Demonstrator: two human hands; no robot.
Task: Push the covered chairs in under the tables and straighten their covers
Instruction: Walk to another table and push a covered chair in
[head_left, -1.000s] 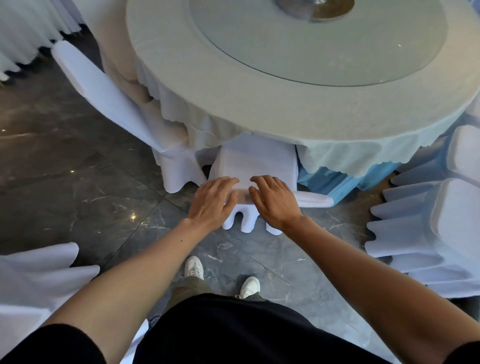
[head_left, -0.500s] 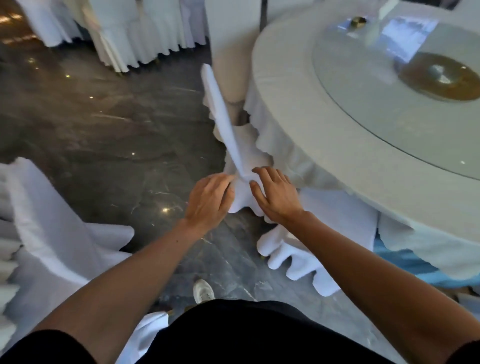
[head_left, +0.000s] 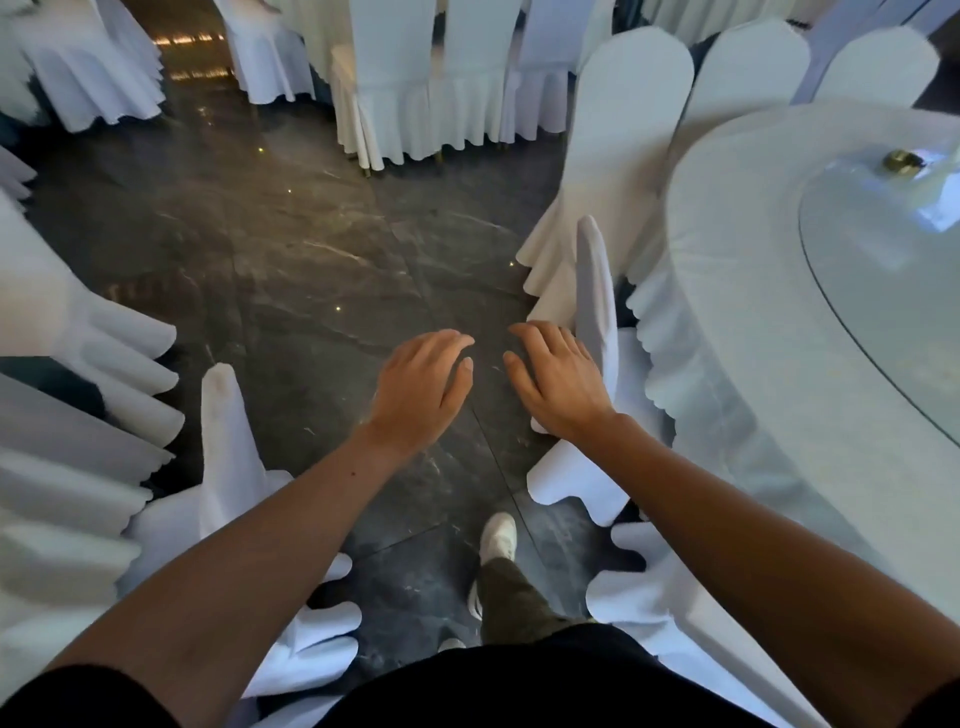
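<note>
White cloth covers the chair (head_left: 597, 296) tucked against the table (head_left: 691, 234), just beside the right hand (head_left: 558, 379), empty and loose-fingered like the left hand (head_left: 421, 384); a stray brush could pull it askew.

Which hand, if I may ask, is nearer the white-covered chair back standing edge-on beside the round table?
Right. The right hand is close beside the white-covered chair back; the left hand is farther off, over the dark floor.

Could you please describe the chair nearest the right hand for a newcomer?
Start at the round table with the glass turntable. At its left edge, beside the right hand, stands a white-covered chair. Unlike its neighbours, its back shows edge-on, a narrow blade.
</note>
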